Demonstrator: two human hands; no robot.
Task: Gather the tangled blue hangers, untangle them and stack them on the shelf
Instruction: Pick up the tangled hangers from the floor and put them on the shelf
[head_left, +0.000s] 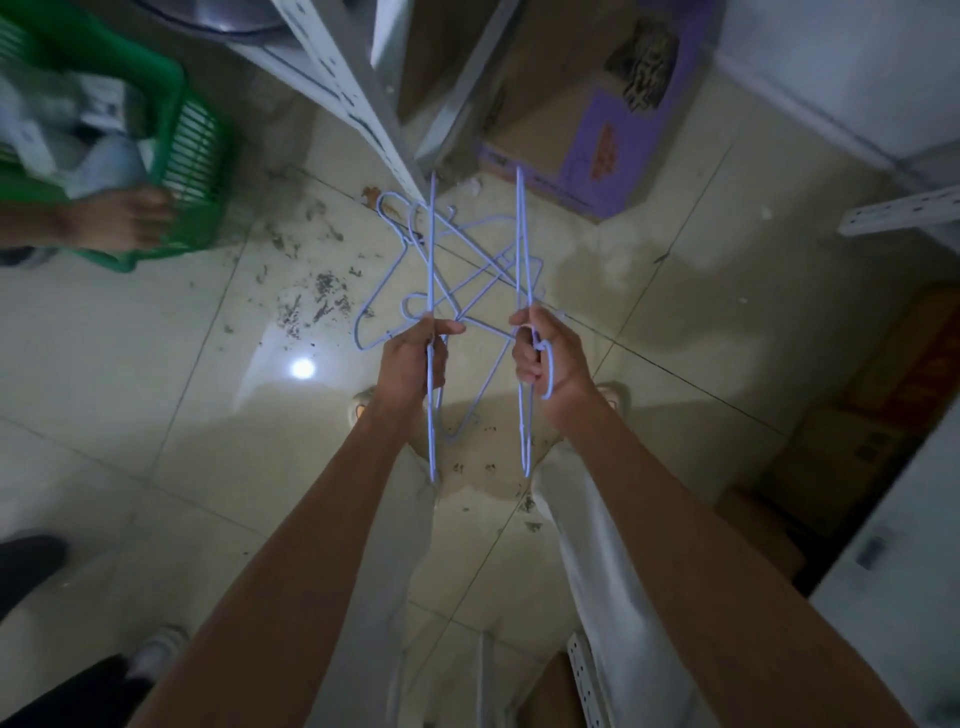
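Hangers (467, 270): thin wire, pale blue, several interlocked in one tangle. I hold them in the air above the floor, in front of my legs.
Hanger form: each is a triangular wire frame with a curved hook. Hooks show at the upper left of the tangle and near its centre.
Tangle layout: two long wire runs stand almost parallel and near vertical, one through each of my hands. Between them, slanted wires cross in a star-like pattern.
Lower ends: the two long runs extend below my hands and end in narrow bends above my trousers.
Left hand (413, 358): clenched on the left wire run, thumb and forefinger pinching it at the top of the fist.
Right hand (545, 353): clenched on the right wire run. A hook loops round the outside of the fist.
Count: I cannot tell the exact number of hangers, since the wires overlap.
Floor (156, 389): pale glossy tiles with dark specks of dirt left of the tangle and a bright light reflection.
Shelf post (358, 98): grey perforated metal, rising behind the tangle at upper centre.
Basket (192, 156): green plastic, at upper left, well apart from the hangers; another person's hand (124, 218) rests at its edge.
Box (582, 140): cardboard with purple print, on the floor at upper right.
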